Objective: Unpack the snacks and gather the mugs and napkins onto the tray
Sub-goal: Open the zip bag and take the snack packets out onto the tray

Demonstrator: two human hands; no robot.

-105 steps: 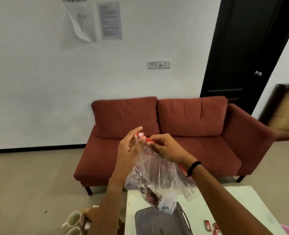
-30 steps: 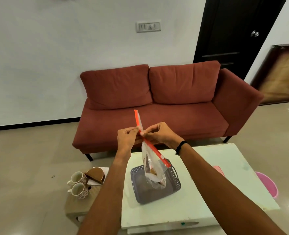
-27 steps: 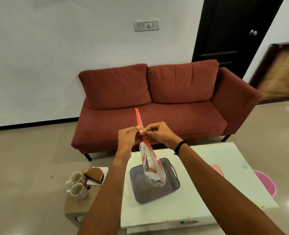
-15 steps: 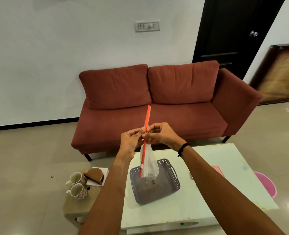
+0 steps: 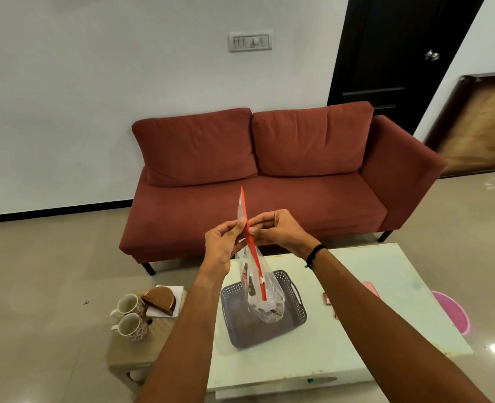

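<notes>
— Where do we have our hands?

— Both are raised in front of us, above the near end of the sofa seat. Our left hand [image 5: 222,245] and our right hand [image 5: 275,231] are each pinched on the red zip strip [image 5: 252,248] of the clear snack bag [image 5: 265,298], one from either side, fingertips nearly meeting across it. A dark band sits on the right wrist.

— And how does the bag hang?

— The strip runs steeply, its top end poking above our fingers, its lower end slanting down toward us. The body of the bag dangles below, right over the grey tray [image 5: 295,312]. We can see wrapped snacks bunched in the bottom of the bag; whether the bag's lowest point touches the tray floor we cannot tell.

— Where is the tray?

— On the pale green table [image 5: 385,286], at its left part. To the right of the tray a small red-wrapped snack [image 5: 326,299] lies on the tabletop, partly behind our right forearm.

— The mugs and napkins?

— Not on the tray. Two patterned mugs [image 5: 130,315] stand side by side on a low stool [image 5: 130,353] left of the table, touching or nearly so. Just behind them a white napkin [image 5: 170,290] lies under a brown half-round holder [image 5: 160,299].

— Beyond that?

— A rust-red sofa [image 5: 269,175] stands against the white wall, a black door [image 5: 400,53] to its right, and a pink bin [image 5: 452,312] peeks out past the table's right edge.
</notes>
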